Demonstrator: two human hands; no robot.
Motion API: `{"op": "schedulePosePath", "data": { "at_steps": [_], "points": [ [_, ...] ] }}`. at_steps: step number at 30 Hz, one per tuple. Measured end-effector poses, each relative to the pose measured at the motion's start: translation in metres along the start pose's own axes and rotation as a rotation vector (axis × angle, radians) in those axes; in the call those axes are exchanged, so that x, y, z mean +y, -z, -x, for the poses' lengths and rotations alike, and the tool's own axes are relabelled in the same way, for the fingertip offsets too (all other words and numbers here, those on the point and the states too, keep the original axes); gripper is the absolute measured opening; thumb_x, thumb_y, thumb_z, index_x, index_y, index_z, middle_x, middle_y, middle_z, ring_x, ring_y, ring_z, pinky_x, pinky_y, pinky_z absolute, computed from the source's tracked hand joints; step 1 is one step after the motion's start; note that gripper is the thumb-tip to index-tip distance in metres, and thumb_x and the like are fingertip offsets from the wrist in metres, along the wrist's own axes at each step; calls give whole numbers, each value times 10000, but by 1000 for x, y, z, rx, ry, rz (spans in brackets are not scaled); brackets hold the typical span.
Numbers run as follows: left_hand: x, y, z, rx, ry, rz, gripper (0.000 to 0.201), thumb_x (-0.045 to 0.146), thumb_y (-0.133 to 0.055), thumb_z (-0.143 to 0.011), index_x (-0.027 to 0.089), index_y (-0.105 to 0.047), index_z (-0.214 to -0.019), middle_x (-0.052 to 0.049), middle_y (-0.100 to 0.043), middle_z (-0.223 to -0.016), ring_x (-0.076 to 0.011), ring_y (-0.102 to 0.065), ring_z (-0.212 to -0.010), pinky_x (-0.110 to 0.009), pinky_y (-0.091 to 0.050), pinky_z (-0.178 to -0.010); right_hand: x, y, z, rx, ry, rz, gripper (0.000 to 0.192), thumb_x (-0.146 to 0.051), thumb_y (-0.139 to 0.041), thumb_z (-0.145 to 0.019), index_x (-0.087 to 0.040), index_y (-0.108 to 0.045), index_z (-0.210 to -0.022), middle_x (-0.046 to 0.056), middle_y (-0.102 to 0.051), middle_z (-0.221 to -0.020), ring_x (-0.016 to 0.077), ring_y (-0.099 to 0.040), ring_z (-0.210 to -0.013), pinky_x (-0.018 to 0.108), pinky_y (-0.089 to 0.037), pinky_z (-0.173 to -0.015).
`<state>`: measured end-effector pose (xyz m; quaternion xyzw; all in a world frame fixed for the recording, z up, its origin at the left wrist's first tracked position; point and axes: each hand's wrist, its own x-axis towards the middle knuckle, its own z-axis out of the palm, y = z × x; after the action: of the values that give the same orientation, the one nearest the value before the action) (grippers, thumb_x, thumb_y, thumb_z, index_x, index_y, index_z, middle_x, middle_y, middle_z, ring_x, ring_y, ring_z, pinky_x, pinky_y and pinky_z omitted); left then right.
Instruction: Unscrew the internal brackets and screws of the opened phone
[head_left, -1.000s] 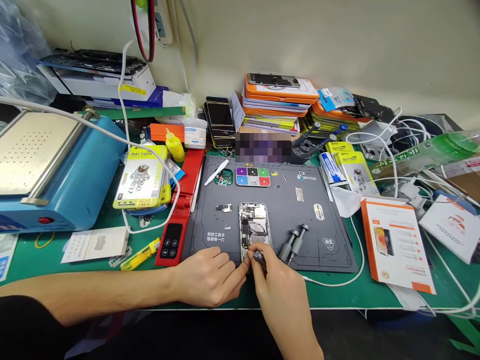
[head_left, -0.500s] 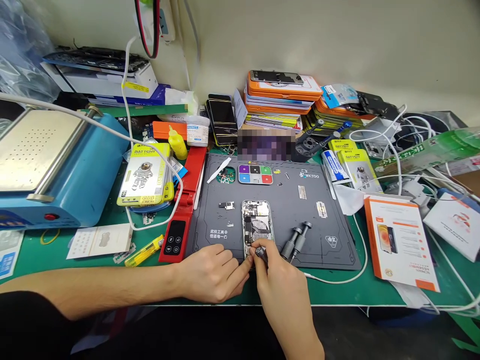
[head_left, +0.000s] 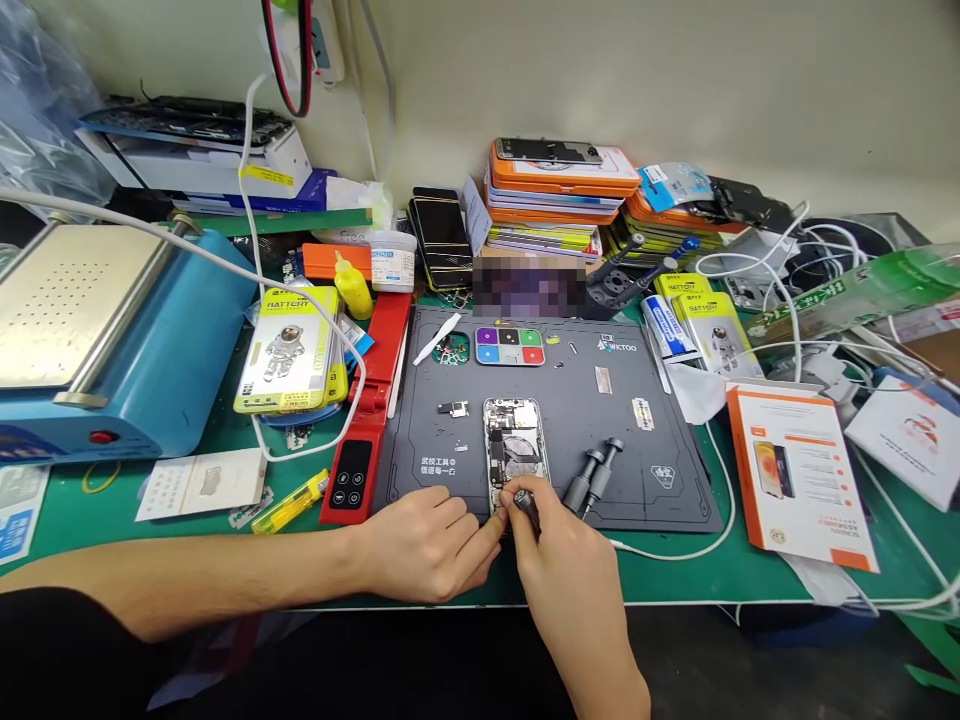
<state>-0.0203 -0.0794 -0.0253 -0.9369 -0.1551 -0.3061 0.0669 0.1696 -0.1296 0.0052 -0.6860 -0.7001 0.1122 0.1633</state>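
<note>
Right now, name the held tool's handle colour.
Tool handle: dark grey, clearest in head view.

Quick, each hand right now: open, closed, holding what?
Left hand: curled, index fingertip at the lower end of the opened phone; grip can't be told.
Right hand: closed on a screwdriver.

Opened phone (head_left: 519, 445) flat on mat (head_left: 574, 410), dark screwdriver (head_left: 524, 500) over it

My feed: green tabletop (head_left: 675, 585), dark gray mat (head_left: 637, 480) flat on it. On the mat I see an open phone (head_left: 517, 440) toward the near edge, two gray drivers (head_left: 583, 482) in the mat's right half, multicolor plate (head_left: 509, 338) toward the far edge. Red device (head_left: 373, 395) along the mat's left side, blue machine (head_left: 191, 375) farther left; orange-and-white box (head_left: 802, 490) right of mat.
</note>
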Motion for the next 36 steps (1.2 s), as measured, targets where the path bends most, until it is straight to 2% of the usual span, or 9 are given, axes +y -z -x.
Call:
{"op": "schedulePosePath", "data": {
  "at_steps": [8,14,21,36],
  "points": [
    [-1,1,1,3,-1,-6,296,262,-699,-997,16,-755,-1151,22,-585,-649,-129,-522,-530,-307,-371,-454,0,-2,2,30,-7,7,313,-355,-430,-1117,-239,-703,-1016,-16,-707,-592,176,-642,-428,263,-340,-460],
    [-1,1,1,2,-2,4,312,250,-698,-997,-9,-742,-1166,25,-579,-643,-135,-516,-522,-313,-374,-445,1,1,-1,-27,-26,-6,229,-323,-487,-1083,-261,-688,-995,-43,-678,-575,170,-609,-419,256,-348,-471],
    [-1,1,3,-2,-11,-3,309,265,-713,-994,14,-741,-1172,22,-597,-653,-131,-525,-530,-299,-378,-456,0,5,-9,-95,-89,-36,187,-323,-527,-1052,-271,-671,-944,-46,-673,-579,180,-617,-457,259,-355,-492],
    [-1,1,3,18,-1,13,281,225,-660,-1012,0,-751,-1154,23,-595,-638,-134,-525,-522,-314,-379,-441,0,5,-9,-140,-175,-85,157,-343,-572,-1042,-282,-692,-959,-41,-727,-658,196,-634,-513,267,-369,-534]
  ]
}}
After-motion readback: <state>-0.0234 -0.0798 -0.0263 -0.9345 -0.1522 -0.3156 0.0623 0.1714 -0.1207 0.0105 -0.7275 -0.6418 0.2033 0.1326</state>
